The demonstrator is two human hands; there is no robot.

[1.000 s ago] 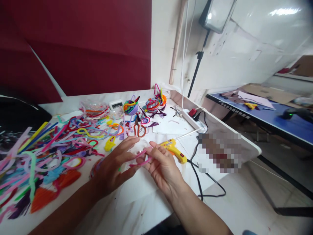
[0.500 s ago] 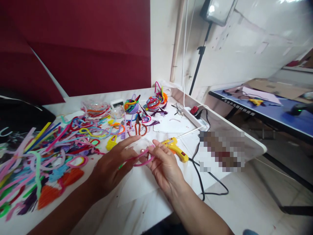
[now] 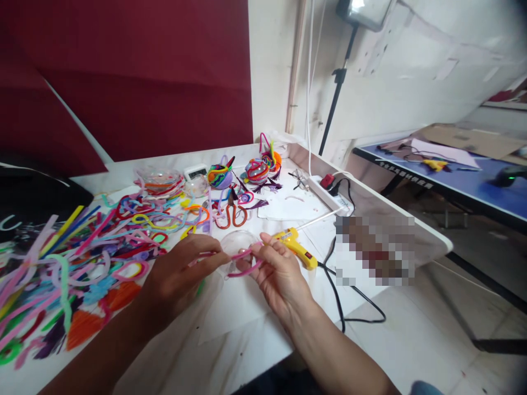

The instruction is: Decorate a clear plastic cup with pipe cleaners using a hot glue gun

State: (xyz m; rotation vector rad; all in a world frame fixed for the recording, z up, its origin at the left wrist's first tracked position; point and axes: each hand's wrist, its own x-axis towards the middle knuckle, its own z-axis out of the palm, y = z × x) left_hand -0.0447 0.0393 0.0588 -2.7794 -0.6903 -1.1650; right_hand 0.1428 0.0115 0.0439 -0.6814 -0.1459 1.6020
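Note:
A pink pipe cleaner is bent into a loop between my two hands. My left hand pinches it on the left, fingers pressed together. On the other side my right hand grips the loop between thumb and fingers. Just behind the loop is a clear plastic dome, partly hidden by the fingers. A yellow glue gun lies right beside my right hand. Orange-handled scissors rest beyond my hands.
Many coloured pipe cleaners and tassels cover the table's left side. Decorated balls stand at the back. A power strip lies along the right rim, and a black cable loops over the right edge.
My left hand has drawn back to the left and its fingers have closed together on the pink strand, uncovering more of the dome. My right hand has barely moved.

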